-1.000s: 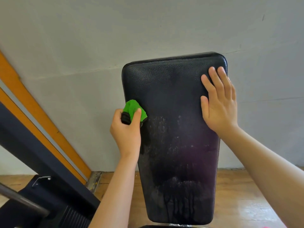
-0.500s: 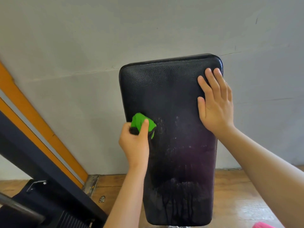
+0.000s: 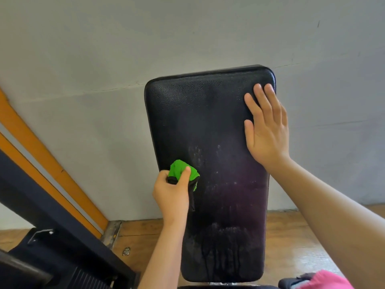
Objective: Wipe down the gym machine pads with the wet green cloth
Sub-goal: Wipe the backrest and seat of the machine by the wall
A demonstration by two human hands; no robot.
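Note:
A black padded backrest (image 3: 208, 126) stands upright in front of a grey wall, with wet streaks and drip marks across its lower half. My left hand (image 3: 171, 193) grips the bunched wet green cloth (image 3: 182, 171) and holds it against the pad's left edge at about mid-height. My right hand (image 3: 265, 130) lies flat with straight fingers on the pad's upper right part, near the edge.
An orange and grey slanted beam (image 3: 48, 163) and a dark machine frame (image 3: 41, 236) run along the left. The wooden floor (image 3: 291, 236) shows below the pad. A pink item (image 3: 325, 281) sits at the bottom right corner.
My left hand has slid the green cloth down the pad's left edge, from upper-middle to mid-height. My right hand has stayed flat on the upper right.

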